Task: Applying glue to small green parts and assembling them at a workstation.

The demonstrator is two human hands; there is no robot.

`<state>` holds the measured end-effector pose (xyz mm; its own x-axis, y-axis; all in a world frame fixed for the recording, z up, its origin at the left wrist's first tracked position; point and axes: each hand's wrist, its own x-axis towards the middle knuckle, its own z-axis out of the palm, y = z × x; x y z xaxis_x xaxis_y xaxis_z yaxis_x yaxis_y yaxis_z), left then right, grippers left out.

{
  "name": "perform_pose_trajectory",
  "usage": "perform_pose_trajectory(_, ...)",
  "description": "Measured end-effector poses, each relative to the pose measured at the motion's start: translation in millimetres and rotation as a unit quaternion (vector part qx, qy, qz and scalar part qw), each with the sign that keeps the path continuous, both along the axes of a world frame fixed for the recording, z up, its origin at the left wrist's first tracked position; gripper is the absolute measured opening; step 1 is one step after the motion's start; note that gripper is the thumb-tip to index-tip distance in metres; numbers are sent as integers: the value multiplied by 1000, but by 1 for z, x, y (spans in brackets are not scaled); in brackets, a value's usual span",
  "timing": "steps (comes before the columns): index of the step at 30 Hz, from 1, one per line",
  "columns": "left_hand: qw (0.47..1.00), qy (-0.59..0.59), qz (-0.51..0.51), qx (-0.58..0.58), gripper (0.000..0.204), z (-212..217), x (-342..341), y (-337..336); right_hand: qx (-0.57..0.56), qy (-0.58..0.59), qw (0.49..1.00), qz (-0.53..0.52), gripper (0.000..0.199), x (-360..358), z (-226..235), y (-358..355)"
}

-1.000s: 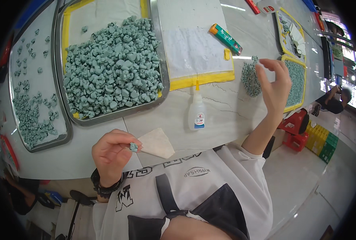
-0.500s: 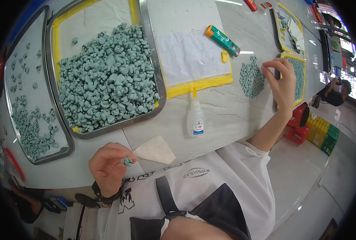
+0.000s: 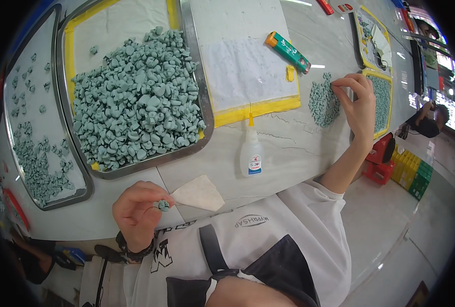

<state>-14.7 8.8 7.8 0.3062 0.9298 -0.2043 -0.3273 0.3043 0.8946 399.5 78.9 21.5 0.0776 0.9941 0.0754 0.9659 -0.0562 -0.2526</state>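
Between thumb and fingers, my left hand (image 3: 135,211) pinches a small grey-green piece (image 3: 163,205) near the table's front edge. A folded cream cloth (image 3: 201,193) lies just to its right. Over at the right, my right hand (image 3: 359,105) has its thumb and index fingertips pressed together at the edge of a loose spread of tiny grey-green bits (image 3: 320,105). Whether a bit is between those fingertips is too small to see. Between the hands stands a clear glue bottle (image 3: 251,153) with a yellow tip and a thin needle.
A metal tray (image 3: 130,169) holds a large heap of grey-green pieces (image 3: 140,97). Farther left is another tray (image 3: 88,192) with scattered pieces. A yellow-edged white sheet (image 3: 248,71), a green box (image 3: 289,52) and a yellow-rimmed tray (image 3: 390,110) of tiny bits lie around.
My right thumb and index finger have closed together at the tiny bits, the hand shifting slightly. My left hand keeps its pinch on the piece, nearly still.
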Motion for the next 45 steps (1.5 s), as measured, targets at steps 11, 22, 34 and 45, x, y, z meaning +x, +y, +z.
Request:
perform_pose_trajectory(11, 998, -27, 45, 20, 19, 9, 11, -4, 287, 130, 948, 53, 15, -112, 36, -27)
perform_pose_trajectory(22, 996, -52, 21, 69, 25, 16, 18, -11, 103, 425, 854, 282, 26, -218, 11, -63)
perform_pose_trajectory(34, 986, 36, 0, 163, 25, 16, 19, -13, 110, 421, 861, 264, 23, -211, 5, -77)
perform_pose_trajectory(45, 977, 53, -22, 203, 15, 12, 18, -10, 95, 439, 854, 262, 20, -212, 4, -78)
